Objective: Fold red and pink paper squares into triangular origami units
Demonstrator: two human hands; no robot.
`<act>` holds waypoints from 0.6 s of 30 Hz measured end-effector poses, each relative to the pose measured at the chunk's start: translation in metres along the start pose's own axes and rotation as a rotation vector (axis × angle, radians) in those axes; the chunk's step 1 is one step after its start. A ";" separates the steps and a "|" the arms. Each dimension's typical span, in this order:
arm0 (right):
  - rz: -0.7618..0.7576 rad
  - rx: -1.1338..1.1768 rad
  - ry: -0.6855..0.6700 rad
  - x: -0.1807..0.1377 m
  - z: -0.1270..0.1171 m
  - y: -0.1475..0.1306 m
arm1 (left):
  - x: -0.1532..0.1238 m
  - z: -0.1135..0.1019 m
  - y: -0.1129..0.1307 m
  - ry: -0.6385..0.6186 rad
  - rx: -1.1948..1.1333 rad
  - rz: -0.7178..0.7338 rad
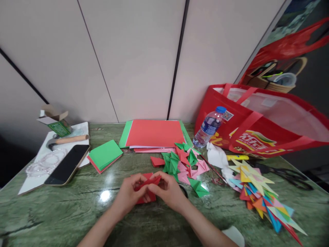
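A small piece of folded red paper (pixel 155 179) is pinched between both hands, above the marbled green table. My left hand (pixel 131 193) grips its left end, fingers curled and thumb on top. On the other end, my right hand (pixel 168 189) closes with thumb and forefinger. Under them lies a flat stack of red paper (pixel 151 198), partly covered by the fingers. Just beyond my right hand, several folded green pieces (pixel 171 163) and pink pieces (pixel 203 166) sit in a loose pile. Part of a dark ring shows behind my right wrist.
Left are green paper squares (pixel 105 155), a phone (pixel 68 165), a wooden-handled tool (pixel 72 139) and a small box (pixel 58 125). Large red sheets (pixel 155 133) lie by the wall. Right stand a water bottle (pixel 209 127), a red bag (pixel 231 113), colourful folded paper (pixel 264 195) and scissors (pixel 288 175).
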State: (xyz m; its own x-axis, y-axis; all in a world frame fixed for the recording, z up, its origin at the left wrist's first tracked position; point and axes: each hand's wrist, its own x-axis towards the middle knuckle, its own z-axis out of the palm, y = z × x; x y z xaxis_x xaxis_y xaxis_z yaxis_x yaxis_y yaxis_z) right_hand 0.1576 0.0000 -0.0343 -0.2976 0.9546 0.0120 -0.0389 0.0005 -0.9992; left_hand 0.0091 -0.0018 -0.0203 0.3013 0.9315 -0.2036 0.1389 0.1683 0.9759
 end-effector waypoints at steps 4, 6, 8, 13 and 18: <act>0.008 -0.062 0.065 -0.001 0.001 0.001 | -0.005 0.007 0.002 -0.033 0.057 -0.006; 0.064 -0.004 0.075 0.000 0.002 0.003 | -0.007 0.011 0.002 -0.069 0.066 -0.004; 0.090 0.017 0.143 0.001 0.005 0.006 | -0.008 0.013 0.002 -0.096 0.087 -0.007; 0.067 0.112 0.024 0.002 0.008 0.009 | -0.005 0.006 0.002 -0.024 0.011 0.025; 0.054 0.145 -0.080 -0.003 0.011 0.009 | -0.003 -0.005 0.006 -0.036 -0.083 0.049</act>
State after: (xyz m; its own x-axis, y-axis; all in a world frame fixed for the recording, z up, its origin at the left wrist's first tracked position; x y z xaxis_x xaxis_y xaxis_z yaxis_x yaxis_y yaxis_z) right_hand 0.1470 -0.0059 -0.0433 -0.3781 0.9252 -0.0324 -0.1564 -0.0984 -0.9828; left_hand 0.0039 -0.0023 -0.0133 0.3402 0.9272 -0.1566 0.0452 0.1502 0.9876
